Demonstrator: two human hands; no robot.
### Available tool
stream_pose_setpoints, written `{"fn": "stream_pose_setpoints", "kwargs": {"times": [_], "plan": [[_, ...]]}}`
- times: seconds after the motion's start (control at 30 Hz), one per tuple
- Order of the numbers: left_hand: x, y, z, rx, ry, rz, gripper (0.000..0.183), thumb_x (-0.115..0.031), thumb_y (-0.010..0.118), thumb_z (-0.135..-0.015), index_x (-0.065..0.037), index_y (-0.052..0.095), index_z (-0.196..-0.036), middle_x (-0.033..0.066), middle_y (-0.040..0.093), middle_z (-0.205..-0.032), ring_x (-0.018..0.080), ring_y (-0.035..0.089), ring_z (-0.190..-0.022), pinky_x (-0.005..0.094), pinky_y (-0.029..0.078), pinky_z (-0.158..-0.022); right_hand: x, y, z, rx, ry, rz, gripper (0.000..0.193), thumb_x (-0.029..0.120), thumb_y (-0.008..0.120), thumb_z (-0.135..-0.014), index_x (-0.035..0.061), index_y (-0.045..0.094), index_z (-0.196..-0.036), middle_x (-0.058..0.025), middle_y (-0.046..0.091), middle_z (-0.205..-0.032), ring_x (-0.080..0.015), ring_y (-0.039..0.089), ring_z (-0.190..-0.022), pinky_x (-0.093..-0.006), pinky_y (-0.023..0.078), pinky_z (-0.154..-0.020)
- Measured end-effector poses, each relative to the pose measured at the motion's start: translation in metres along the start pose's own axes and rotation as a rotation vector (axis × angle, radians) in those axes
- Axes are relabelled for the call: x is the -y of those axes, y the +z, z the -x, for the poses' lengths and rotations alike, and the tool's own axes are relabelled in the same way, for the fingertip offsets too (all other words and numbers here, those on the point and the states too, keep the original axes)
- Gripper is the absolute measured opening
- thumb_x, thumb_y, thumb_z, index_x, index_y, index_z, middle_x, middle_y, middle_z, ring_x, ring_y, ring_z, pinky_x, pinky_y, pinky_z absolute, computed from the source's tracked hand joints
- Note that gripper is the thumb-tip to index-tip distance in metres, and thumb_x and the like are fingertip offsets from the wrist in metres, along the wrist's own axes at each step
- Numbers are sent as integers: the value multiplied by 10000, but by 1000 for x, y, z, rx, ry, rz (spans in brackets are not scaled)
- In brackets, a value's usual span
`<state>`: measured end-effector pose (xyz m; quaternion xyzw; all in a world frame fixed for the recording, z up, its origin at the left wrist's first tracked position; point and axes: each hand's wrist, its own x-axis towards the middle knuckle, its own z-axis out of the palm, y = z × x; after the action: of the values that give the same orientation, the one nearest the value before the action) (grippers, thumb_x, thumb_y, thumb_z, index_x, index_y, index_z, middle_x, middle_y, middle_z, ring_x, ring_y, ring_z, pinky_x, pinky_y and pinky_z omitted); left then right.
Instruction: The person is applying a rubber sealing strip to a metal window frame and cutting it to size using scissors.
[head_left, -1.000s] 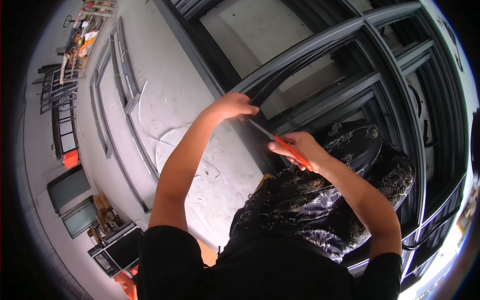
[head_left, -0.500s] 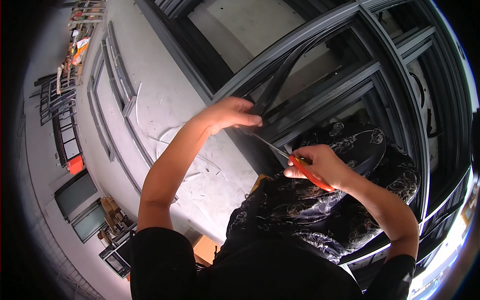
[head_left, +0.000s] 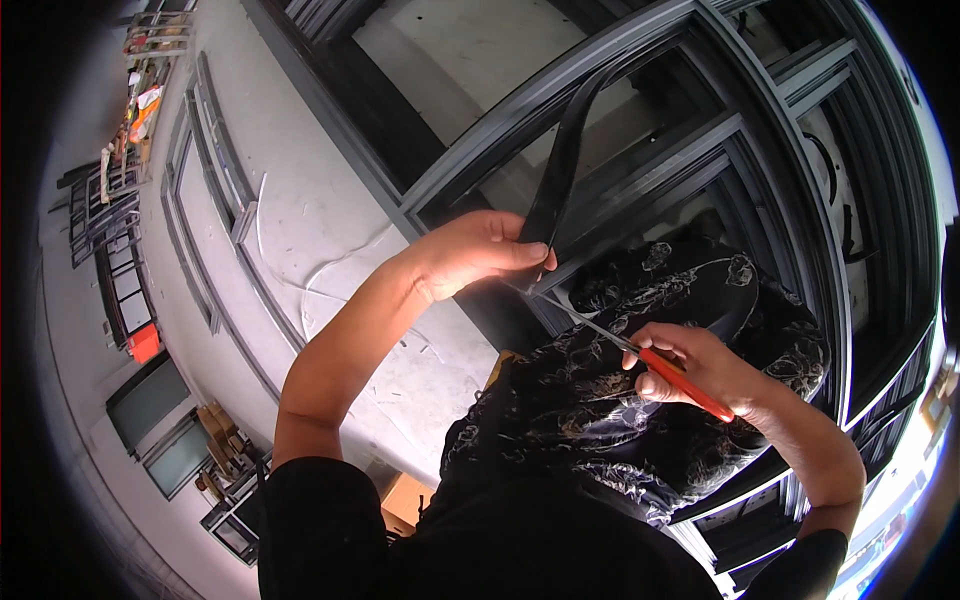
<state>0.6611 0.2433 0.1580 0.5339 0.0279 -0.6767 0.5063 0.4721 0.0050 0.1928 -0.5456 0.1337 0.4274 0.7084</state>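
Observation:
My left hand (head_left: 475, 250) is closed on the lower end of a wide, glossy black flexible strip (head_left: 563, 165), pinched between thumb and fingers. The strip curves up and away to the dark grey metal frame (head_left: 590, 85). Above my right thigh, my right hand (head_left: 700, 360) grips scissors (head_left: 682, 384) by their red-orange handles. Their thin metal blades point up-left, the tips close under the strip's held end. Whether the tips touch the strip I cannot tell.
Stacked dark grey frames (head_left: 745, 130) fill the right side, close around my patterned black trousers (head_left: 590, 410). On the pale floor (head_left: 310, 130) at left lie thin white offcuts and another grey frame (head_left: 185, 215). A cardboard box (head_left: 405, 500) stands near my left side.
My right hand has drawn the scissors right and slightly down, away from my left hand. My left hand has shifted a little right and down with the strip, which now hangs more upright.

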Motion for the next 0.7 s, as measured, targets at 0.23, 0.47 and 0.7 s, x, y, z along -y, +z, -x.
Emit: {"fn": "stream_pose_setpoints", "kwargs": {"times": [0.23, 0.47, 0.7], "plan": [[0, 7, -3, 39, -8, -15, 187, -174, 650, -893, -27, 661, -1007, 15, 662, -947, 72, 583, -887, 220, 441, -840, 11, -9, 2, 37, 71, -29, 360, 356, 701, -842, 42, 633, -1007, -41, 654, -882, -120, 610, -867, -281, 483, -780], [-2, 9, -3, 36, -20, -13, 198, -171, 647, -893, -22, 660, -1022, 16, 661, -963, 78, 578, -902, 220, 430, -857, 12, -15, -1, 58, 30, 12, 378, 381, 690, -847, 46, 642, -1015, -43, 658, -882, -125, 608, -867, -292, 481, -785], [3, 19, -8, 34, -6, -43, 154, -162, 655, -880, -49, 668, -984, 25, 673, -898, 106, 610, -842, 228, 457, -804, 4, -16, -5, 76, 19, 50, 369, 343, 673, -869, 49, 617, -1086, -48, 641, -901, -128, 606, -854, -289, 495, -772]]}}
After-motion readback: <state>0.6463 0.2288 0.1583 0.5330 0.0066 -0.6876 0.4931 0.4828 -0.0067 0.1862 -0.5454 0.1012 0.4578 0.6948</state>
